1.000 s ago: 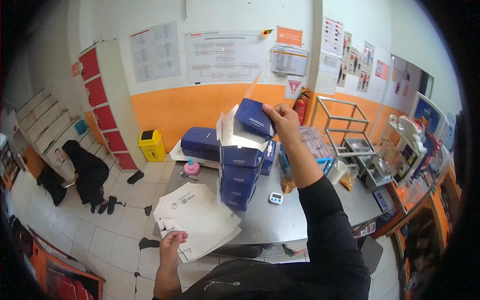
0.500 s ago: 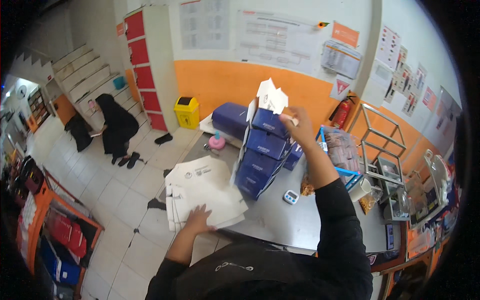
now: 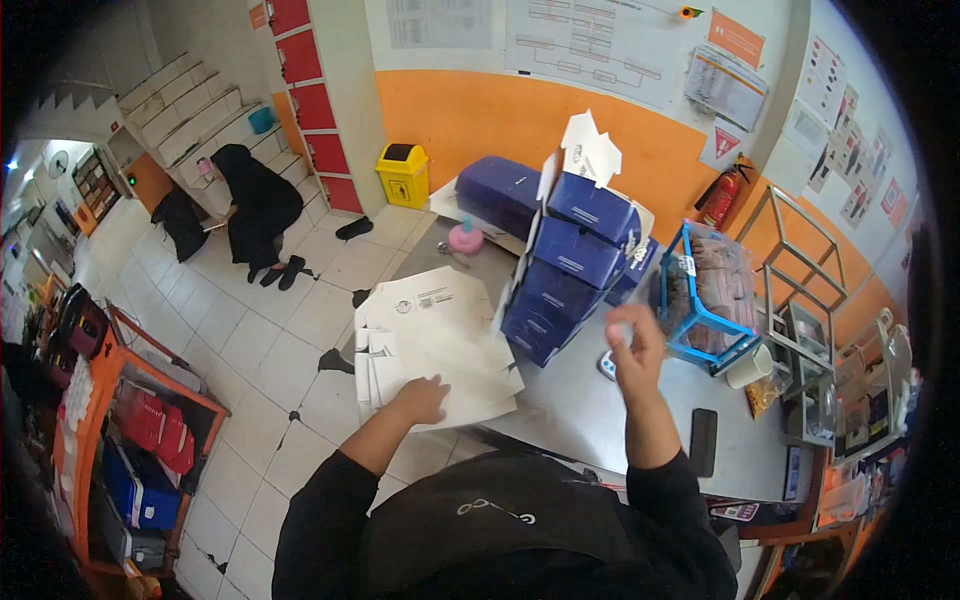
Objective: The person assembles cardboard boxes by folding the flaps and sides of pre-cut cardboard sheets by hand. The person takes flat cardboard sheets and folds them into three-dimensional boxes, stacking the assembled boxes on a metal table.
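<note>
My left hand (image 3: 424,400) lies with its fingers stretched out on a stack of flat white carton blanks (image 3: 445,335) at the table's near left edge. Over the table, my right hand (image 3: 637,345) is raised, its fingers bent and smeared by motion; whether anything is in them cannot be made out. Just left of it leans a tall pile of folded blue boxes (image 3: 570,265), with an open white flap (image 3: 590,155) standing up on top. Partly behind that hand sits a small white timer (image 3: 607,366).
A blue-framed basket of packets (image 3: 715,290), a white cup (image 3: 749,367) and a black phone-like slab (image 3: 703,442) are on the right of the metal table (image 3: 560,425). Behind the pile lies a long blue box (image 3: 498,193). A crouching person (image 3: 258,205) is at far left.
My right hand has left the top of the blue box pile and come down toward me. My left hand stays on the white blanks. The view has shifted, showing more of the near side.
</note>
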Motion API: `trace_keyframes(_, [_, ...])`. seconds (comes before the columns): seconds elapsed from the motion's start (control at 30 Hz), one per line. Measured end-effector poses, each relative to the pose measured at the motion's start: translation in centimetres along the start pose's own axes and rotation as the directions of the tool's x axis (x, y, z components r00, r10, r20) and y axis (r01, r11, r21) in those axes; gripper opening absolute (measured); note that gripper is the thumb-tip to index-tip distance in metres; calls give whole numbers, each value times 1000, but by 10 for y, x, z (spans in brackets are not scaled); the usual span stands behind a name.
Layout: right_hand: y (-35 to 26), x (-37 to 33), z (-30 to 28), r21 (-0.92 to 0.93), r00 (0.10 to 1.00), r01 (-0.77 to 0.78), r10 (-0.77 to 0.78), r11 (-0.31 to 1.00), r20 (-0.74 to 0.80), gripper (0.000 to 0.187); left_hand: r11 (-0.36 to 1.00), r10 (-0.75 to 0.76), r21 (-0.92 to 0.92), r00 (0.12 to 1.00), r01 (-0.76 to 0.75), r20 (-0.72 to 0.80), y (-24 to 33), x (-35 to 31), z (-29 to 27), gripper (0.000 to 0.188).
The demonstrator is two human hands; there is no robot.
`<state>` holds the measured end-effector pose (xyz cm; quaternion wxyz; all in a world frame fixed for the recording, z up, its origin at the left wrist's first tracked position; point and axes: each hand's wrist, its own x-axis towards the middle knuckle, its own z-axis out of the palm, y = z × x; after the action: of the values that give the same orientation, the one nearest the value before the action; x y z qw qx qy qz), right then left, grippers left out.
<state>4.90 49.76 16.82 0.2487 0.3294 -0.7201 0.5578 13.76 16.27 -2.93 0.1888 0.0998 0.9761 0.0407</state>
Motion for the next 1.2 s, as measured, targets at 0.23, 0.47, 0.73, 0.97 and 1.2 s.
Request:
trace_keyframes(0.23, [15,-104,94,24,696,-536,425,844,579,17,993,115,-8,992,-116,-47,11,-15,-9,77])
trace_keyframes(0.47, [-23,-111,133,-26,562,-615,461,788,687,23,987,39,-146,988,-62,-150,10,-35,-7,33])
trace_keyframes(0.73, [-29,-105,172,254,232,-963,747,87,623,63,975,-122,-217,709,-45,-695,9,-110,-11,37])
trace_keyframes(0.97, [4,-143,223,279,396,-916,753,288,525,62,892,-106,-426,844,-153,-525,6,-142,-1,43])
trace_keyframes(1.2, [-99,-101,209,38,684,-118,54,992,727,79,-334,-379,-765,822,-551,-426,-8,-167,-43,45])
